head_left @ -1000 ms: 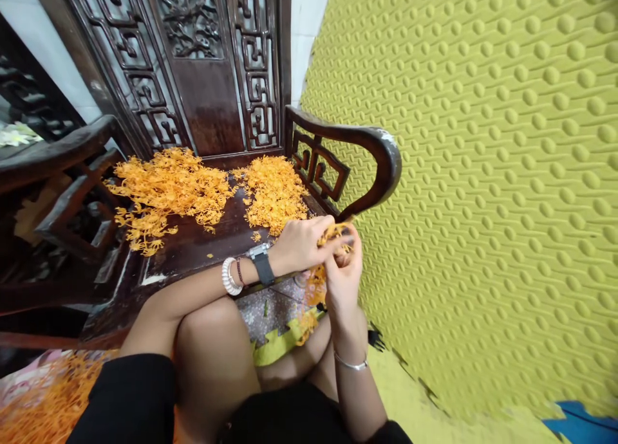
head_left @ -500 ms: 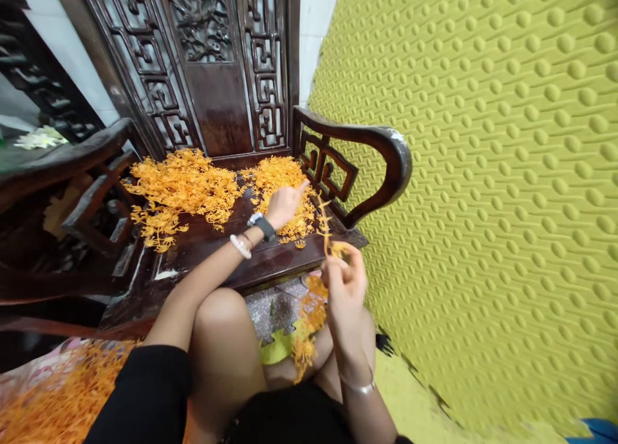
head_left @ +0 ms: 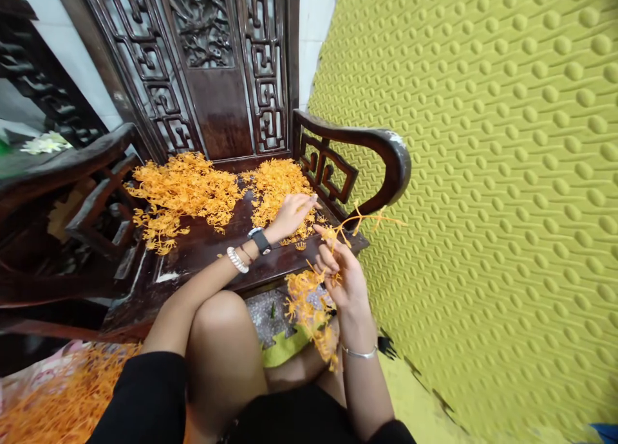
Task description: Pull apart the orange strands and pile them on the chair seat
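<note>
Two heaps of small orange plastic pieces lie on a dark carved wooden chair seat (head_left: 212,244): a wide left heap (head_left: 178,190) and a smaller right heap (head_left: 277,183). My left hand (head_left: 292,213), with a dark watch and bead bracelets on its wrist, rests with fingers spread on the near edge of the right heap. Just in front of the seat edge, my right hand (head_left: 338,270) is closed on a tangled bunch of joined orange pieces (head_left: 309,305). The bunch hangs down toward my knees, and thin sprigs stick up to the right.
The chair's curved right armrest (head_left: 374,151) stands close to my hands. A green embossed foam mat (head_left: 483,174) leans upright at the right. More orange pieces (head_left: 58,399) lie at the lower left, beside my knee. Another dark wooden armrest (head_left: 72,157) stands at the left.
My left hand left the bunch, reached out to the right heap and now lies on it. My right hand kept the bunch and turned it, so sprigs now point right.
</note>
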### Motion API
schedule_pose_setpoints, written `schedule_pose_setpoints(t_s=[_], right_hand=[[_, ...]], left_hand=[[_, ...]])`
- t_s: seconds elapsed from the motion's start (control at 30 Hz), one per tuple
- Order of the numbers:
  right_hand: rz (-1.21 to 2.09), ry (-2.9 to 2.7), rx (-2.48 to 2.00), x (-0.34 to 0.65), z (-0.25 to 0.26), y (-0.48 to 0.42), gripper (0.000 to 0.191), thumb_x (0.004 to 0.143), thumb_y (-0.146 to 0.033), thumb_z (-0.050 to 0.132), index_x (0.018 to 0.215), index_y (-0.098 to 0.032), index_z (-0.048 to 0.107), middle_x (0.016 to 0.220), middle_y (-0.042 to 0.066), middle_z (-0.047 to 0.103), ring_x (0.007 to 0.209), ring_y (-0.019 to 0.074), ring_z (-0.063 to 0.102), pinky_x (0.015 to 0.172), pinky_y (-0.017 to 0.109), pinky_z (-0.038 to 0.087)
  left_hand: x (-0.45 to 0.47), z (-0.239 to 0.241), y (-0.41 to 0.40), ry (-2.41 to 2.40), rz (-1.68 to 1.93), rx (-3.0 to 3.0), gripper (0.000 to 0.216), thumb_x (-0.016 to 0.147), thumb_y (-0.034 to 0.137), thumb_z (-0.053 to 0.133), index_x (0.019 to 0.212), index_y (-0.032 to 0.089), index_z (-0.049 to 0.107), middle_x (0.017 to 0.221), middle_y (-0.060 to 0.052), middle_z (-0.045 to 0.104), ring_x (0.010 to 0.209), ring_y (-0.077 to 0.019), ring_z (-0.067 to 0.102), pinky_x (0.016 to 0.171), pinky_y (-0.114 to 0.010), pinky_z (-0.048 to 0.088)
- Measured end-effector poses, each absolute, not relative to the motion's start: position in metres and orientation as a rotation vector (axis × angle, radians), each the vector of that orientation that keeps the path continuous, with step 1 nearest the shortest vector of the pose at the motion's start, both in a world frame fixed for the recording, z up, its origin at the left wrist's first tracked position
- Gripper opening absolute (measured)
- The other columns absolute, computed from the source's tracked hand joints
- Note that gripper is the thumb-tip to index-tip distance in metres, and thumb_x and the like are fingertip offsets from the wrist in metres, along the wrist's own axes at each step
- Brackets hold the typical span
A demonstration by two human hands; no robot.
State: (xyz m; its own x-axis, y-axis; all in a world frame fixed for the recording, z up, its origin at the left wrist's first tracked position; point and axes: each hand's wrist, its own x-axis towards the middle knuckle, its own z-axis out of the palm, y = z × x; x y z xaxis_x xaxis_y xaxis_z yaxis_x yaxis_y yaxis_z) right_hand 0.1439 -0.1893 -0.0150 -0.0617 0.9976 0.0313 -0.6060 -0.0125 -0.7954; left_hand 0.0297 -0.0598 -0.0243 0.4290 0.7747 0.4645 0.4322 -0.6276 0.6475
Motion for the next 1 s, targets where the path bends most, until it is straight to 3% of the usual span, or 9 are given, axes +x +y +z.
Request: schedule_pose_setpoints(t_s=[0.13, 0.27, 0.37, 0.5, 0.6, 0.67, 0.77, 0.9, 1.0], right_hand=[[1.545, -0.738, -0.676, 0.151, -0.024, -0.178, 0.031, 0.071, -0.035, 0.066, 0.062, -0.022, 0.039, 0.045, -0.011, 0.02, 0.041, 0.0059, 0.01, 0.039, 0.023, 0.014], [1.465, -0.736, -0.83, 0.141, -0.032, -0.182, 0.026, 0.073, -0.039, 0.067, 0.079, -0.021, 0.048, 0.046, -0.012, 0.027, 0.04, 0.0055, 0.015, 0.04, 0.022, 0.012], [1.211, -0.757, -0.912, 0.125, -0.033, -0.199, 0.037, 0.074, -0.035, 0.068, 0.102, -0.021, 0.049, 0.05, -0.011, 0.033, 0.043, 0.0057, 0.021, 0.043, 0.021, 0.013], [1.133, -0.857, -0.888, 0.115, -0.027, -0.226, 0.033, 0.082, -0.033, 0.062, 0.11, -0.023, 0.047, 0.05, -0.012, 0.032, 0.044, 0.0064, 0.023, 0.044, 0.021, 0.017], [1.178, -0.81, -0.835, 0.121, -0.02, -0.227, 0.03, 0.083, -0.03, 0.059, 0.11, -0.024, 0.048, 0.049, -0.011, 0.031, 0.044, 0.0064, 0.023, 0.045, 0.02, 0.02], [1.282, -0.753, -0.808, 0.128, -0.018, -0.216, 0.029, 0.079, -0.027, 0.062, 0.105, -0.021, 0.05, 0.049, -0.011, 0.031, 0.043, 0.0054, 0.02, 0.043, 0.019, 0.018], [1.375, -0.7, -0.758, 0.135, -0.019, -0.195, 0.024, 0.074, -0.026, 0.067, 0.09, -0.019, 0.051, 0.051, -0.011, 0.032, 0.043, 0.0039, 0.017, 0.04, 0.018, 0.014], [1.399, -0.744, -0.779, 0.136, -0.027, -0.188, 0.025, 0.076, -0.03, 0.066, 0.075, -0.02, 0.044, 0.051, -0.009, 0.037, 0.041, 0.0037, 0.02, 0.04, 0.018, 0.018], [1.412, -0.79, -0.818, 0.132, -0.031, -0.192, 0.024, 0.076, -0.03, 0.066, 0.078, -0.021, 0.044, 0.049, -0.01, 0.036, 0.042, 0.0042, 0.019, 0.041, 0.018, 0.017]], left_hand=[[0.045, -0.017, -0.094, 0.623, 1.091, 2.129, 0.061, 0.095, 0.057, 0.024, 0.068, 0.015, 0.06, 0.071, -0.005, 0.062, 0.07, -0.0132, 0.055, 0.069, -0.027, 0.043], [0.052, -0.023, -0.092, 0.901, 1.289, 1.946, 0.064, 0.09, 0.06, 0.033, 0.042, 0.018, 0.031, 0.042, 0.004, 0.028, 0.043, -0.0079, 0.028, 0.047, -0.026, 0.022], [0.045, -0.031, -0.065, 1.106, 1.34, 1.77, 0.065, 0.087, 0.06, 0.042, 0.039, 0.019, 0.025, 0.04, 0.005, 0.019, 0.041, -0.007, 0.02, 0.046, -0.027, 0.014], [0.021, -0.039, -0.027, 1.226, 1.295, 1.551, 0.065, 0.085, 0.057, 0.048, 0.037, 0.019, 0.026, 0.038, 0.005, 0.022, 0.04, -0.007, 0.022, 0.047, -0.026, 0.019], [0.007, -0.038, -0.021, 1.16, 1.254, 1.506, 0.061, 0.087, 0.06, 0.042, 0.044, 0.017, 0.041, 0.044, 0.002, 0.04, 0.045, -0.0082, 0.038, 0.053, -0.023, 0.034], [0.007, -0.031, -0.032, 0.963, 1.119, 1.525, 0.06, 0.089, 0.063, 0.033, 0.063, 0.016, 0.059, 0.063, -0.003, 0.059, 0.058, -0.0105, 0.052, 0.061, -0.024, 0.042], [0.024, -0.019, -0.059, 0.602, 0.879, 1.596, 0.064, 0.09, 0.064, 0.022, 0.085, 0.018, 0.066, 0.081, -0.006, 0.065, 0.07, -0.0126, 0.058, 0.065, -0.024, 0.044], [0.045, -0.014, -0.083, 0.613, 0.845, 1.714, 0.063, 0.084, 0.069, 0.037, 0.055, 0.016, 0.052, 0.047, 0.002, 0.043, 0.045, -0.0075, 0.037, 0.048, -0.023, 0.03], [0.046, -0.019, -0.085, 0.792, 1.059, 1.801, 0.063, 0.08, 0.068, 0.047, 0.045, 0.018, 0.031, 0.044, 0.006, 0.025, 0.043, -0.0057, 0.023, 0.046, -0.024, 0.019]])
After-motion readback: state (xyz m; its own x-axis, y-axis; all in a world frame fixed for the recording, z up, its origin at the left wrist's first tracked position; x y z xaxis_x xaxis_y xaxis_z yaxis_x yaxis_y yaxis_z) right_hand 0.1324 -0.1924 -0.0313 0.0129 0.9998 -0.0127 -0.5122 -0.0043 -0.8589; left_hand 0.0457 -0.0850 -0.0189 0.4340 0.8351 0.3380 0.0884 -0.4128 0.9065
